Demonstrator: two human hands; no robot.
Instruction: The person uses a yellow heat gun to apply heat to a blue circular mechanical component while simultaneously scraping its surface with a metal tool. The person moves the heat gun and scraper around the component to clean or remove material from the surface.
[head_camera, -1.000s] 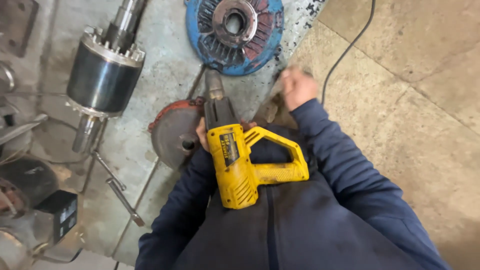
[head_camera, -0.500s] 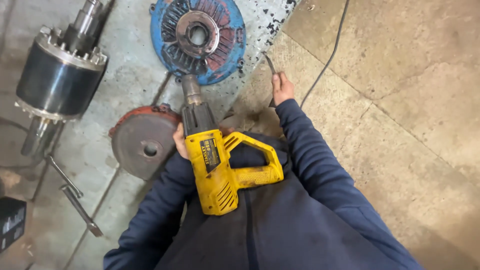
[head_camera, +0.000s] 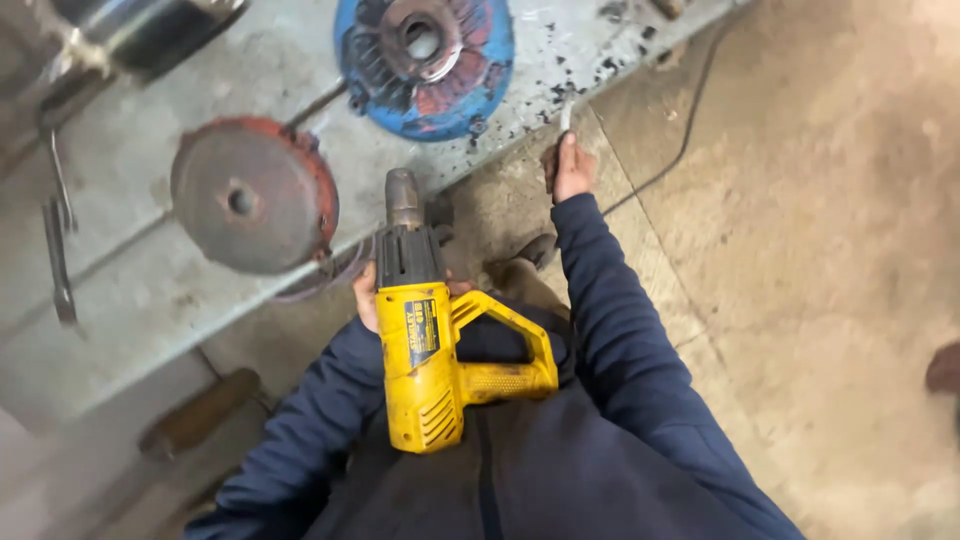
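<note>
The left hand (head_camera: 366, 296) holds the yellow drill (head_camera: 425, 350) against the body; the right hand (head_camera: 572, 168), at 1 o'clock, grips a small tool (head_camera: 565, 113).

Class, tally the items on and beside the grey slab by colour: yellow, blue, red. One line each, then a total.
Yellow: 1, the power drill, gripped by the left hand
Blue: 1, the round housing cover
Red: 1, the rusty red disc
Total: 3
</note>
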